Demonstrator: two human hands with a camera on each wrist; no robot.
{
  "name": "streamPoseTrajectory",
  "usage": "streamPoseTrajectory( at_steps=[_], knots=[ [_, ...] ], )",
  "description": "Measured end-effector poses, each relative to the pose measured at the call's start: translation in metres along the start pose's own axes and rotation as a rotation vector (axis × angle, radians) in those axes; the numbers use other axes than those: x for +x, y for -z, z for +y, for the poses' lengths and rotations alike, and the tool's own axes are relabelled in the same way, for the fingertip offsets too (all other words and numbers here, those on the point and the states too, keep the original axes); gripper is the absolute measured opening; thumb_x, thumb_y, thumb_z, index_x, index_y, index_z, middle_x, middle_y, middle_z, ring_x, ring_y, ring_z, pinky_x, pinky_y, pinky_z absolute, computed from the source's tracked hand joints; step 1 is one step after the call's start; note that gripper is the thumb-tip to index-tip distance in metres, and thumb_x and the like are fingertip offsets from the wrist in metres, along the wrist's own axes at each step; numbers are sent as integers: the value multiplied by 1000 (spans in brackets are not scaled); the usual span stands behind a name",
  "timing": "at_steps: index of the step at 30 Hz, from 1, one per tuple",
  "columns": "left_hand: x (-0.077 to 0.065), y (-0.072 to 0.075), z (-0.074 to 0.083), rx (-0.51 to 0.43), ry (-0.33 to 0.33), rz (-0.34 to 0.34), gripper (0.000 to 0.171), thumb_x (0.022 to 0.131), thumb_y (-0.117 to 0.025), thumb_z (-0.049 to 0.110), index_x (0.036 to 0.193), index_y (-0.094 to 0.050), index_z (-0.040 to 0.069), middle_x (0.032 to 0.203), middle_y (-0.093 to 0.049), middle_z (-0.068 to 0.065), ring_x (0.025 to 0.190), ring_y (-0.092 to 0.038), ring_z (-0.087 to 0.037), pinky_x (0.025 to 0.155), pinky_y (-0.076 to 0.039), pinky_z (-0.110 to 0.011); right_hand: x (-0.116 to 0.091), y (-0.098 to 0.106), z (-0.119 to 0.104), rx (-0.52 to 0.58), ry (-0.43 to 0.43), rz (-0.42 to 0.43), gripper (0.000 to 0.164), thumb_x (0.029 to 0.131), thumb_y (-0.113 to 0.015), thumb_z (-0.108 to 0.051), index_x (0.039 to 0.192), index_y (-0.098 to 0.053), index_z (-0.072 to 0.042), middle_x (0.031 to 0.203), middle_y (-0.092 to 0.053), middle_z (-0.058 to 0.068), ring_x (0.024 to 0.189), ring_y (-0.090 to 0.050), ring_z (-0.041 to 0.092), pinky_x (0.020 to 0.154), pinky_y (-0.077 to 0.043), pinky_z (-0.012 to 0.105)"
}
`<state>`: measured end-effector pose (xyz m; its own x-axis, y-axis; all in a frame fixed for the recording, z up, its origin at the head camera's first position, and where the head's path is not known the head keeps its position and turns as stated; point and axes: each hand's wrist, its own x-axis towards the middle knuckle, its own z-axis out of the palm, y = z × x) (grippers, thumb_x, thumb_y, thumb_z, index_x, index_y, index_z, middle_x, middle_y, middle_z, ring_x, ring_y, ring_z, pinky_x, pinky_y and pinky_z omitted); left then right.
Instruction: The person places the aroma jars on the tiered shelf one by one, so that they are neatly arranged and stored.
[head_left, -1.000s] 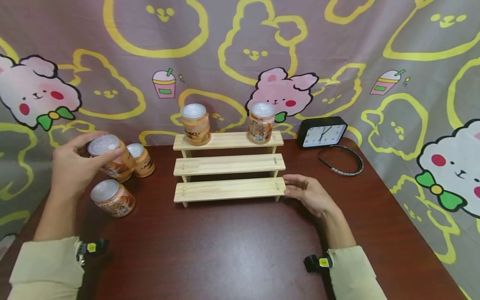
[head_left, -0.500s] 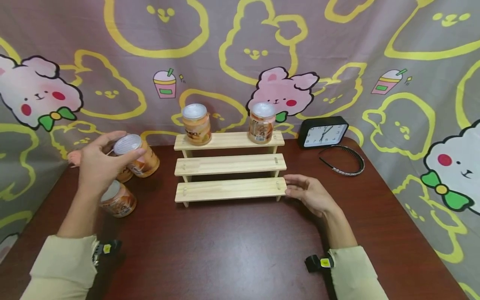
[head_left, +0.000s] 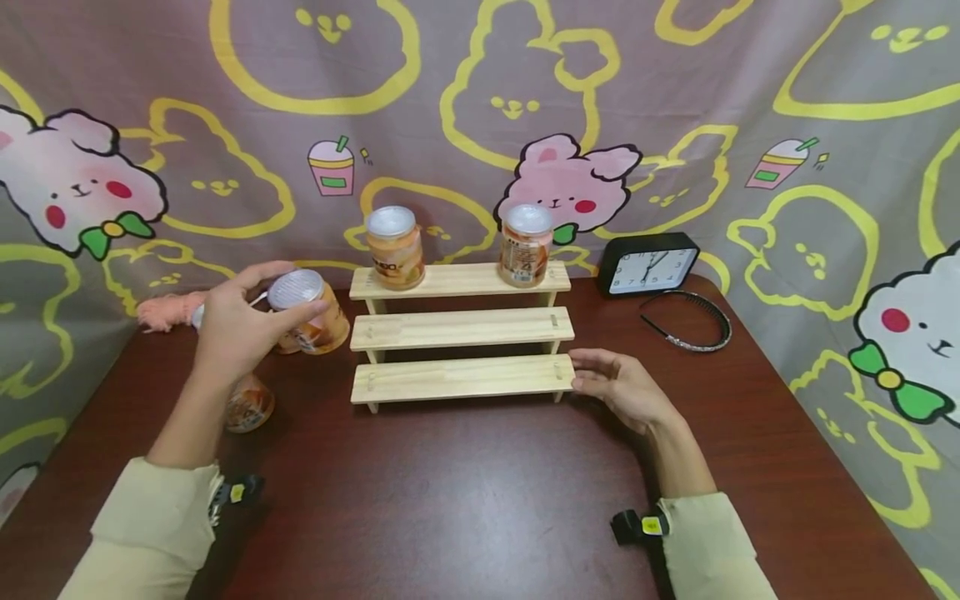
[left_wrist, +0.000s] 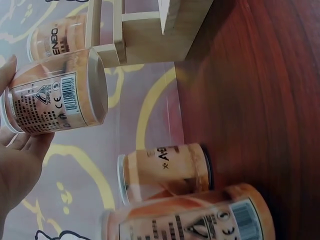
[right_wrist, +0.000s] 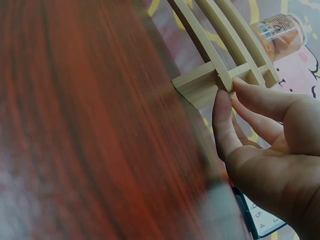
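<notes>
My left hand grips an orange-labelled jar with a clear lid, tilted and held above the table, left of a three-tier wooden rack. In the left wrist view, this same jar shows its barcode. My right hand holds the right end of the rack's lowest shelf between thumb and fingers; the right wrist view shows the fingertips at the shelf end. Two similar jars stand on the top shelf, a left jar and a right jar.
Two more jars are on the table at left, a nearer jar and another jar, both partly hidden by my arm in the head view. A pink fuzzy item lies behind. An alarm clock and headband are at right.
My left hand has carried the gripped jar rightward, toward the rack. The pink fuzzy item has come into view behind it. My right hand has stayed at the shelf end.
</notes>
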<state>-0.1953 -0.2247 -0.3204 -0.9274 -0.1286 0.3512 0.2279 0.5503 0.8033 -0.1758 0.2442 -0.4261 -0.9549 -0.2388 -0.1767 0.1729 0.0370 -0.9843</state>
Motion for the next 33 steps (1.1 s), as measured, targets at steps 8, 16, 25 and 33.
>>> streamPoseTrajectory(
  at_steps=[8,16,25,33],
  knots=[
    [0,-12,12,-38,-60,-27,58,77,-91,23,127,-69,4,112,-65,-7,89,-62,-5,70,-49,-11,-1,1,1,2,-1,1,56,95,-62,9,145,-39,16,138,-48,28,105,-62,11,89,-53,23],
    [-1,-23,18,-55,-150,-43,52,75,-93,17,121,-72,4,109,-69,-8,89,-61,-6,73,-49,-14,-1,0,1,21,-1,0,56,94,-62,10,145,-39,16,137,-49,26,104,-62,11,89,-53,23],
    [-1,-34,27,-16,-133,-96,57,75,-93,26,124,-72,6,116,-71,-9,97,-61,-9,78,-47,-17,1,0,-1,-4,-5,-4,56,95,-62,8,145,-39,15,138,-49,28,105,-63,10,90,-53,23],
    [-1,-50,35,-86,-171,-151,55,74,-93,18,123,-71,3,119,-70,-10,100,-60,-15,77,-48,-17,0,-1,0,2,-10,3,56,95,-62,9,145,-39,15,138,-49,26,105,-63,11,89,-53,23]
  ],
)
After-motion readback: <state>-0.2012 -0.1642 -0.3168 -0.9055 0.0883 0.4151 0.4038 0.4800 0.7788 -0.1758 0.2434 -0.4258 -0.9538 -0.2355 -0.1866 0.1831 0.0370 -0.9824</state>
